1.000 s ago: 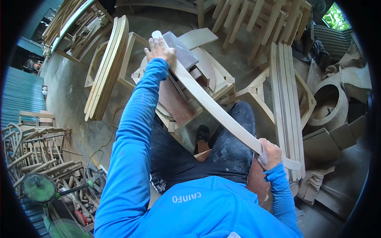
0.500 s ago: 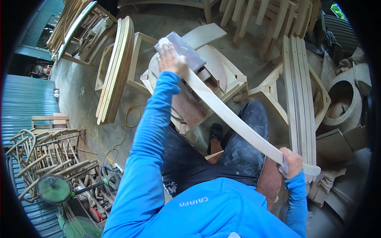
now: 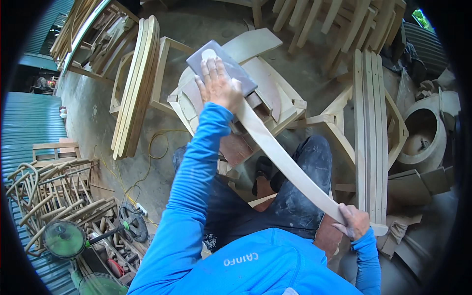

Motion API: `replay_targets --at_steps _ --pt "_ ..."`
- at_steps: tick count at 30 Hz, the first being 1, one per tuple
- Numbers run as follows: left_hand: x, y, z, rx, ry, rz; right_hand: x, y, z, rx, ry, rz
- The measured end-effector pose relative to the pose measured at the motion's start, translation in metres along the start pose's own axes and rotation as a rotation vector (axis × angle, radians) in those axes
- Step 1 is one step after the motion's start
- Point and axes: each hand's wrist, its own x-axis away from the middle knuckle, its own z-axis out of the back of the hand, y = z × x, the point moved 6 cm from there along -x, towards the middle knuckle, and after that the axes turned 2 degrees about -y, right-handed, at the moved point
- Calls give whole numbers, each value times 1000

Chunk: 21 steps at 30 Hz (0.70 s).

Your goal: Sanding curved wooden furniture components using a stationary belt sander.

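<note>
A long, slightly curved pale wooden slat [image 3: 290, 169] runs slantwise from the far middle to the near right, above my thighs. My left hand [image 3: 219, 87] lies on its far part, fingers stretched out flat, with the slat's rounded tip showing beyond them. Beneath this end is a flat grey rectangular block [image 3: 243, 81], resting on a wooden frame [image 3: 290, 110] with board pieces on it. Near the slat's other end, my right hand [image 3: 355, 222] is closed around it, thumb on the near side. A short length of slat sticks out past that hand.
Bundled curved slats [image 3: 137, 88] stand at left; straighter slats [image 3: 371, 132] lean at right beside a round hollow drum [image 3: 423, 132]. A yellow cord [image 3: 152, 150] crosses the floor. Near left are a green fan [image 3: 64, 239] and piled wooden parts [image 3: 64, 196].
My right hand and the slat's near end have come closer to my body. My left hand has drawn back toward me, baring more of the far tip and the grey block.
</note>
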Motion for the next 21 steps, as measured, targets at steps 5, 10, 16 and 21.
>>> replay_targets --at_steps 5,10,16,21 --pt "-67 -50 -5 -17 -5 14 -65 -30 4 11 -46 38" --pt "-142 -93 0 -27 24 -18 -133 -70 7 14 -6 33" --pt "-183 -114 2 -146 55 94 -199 -107 2 -11 53 -3" --pt "-83 -46 -3 -97 47 136 -197 -112 -10 -48 111 -15"
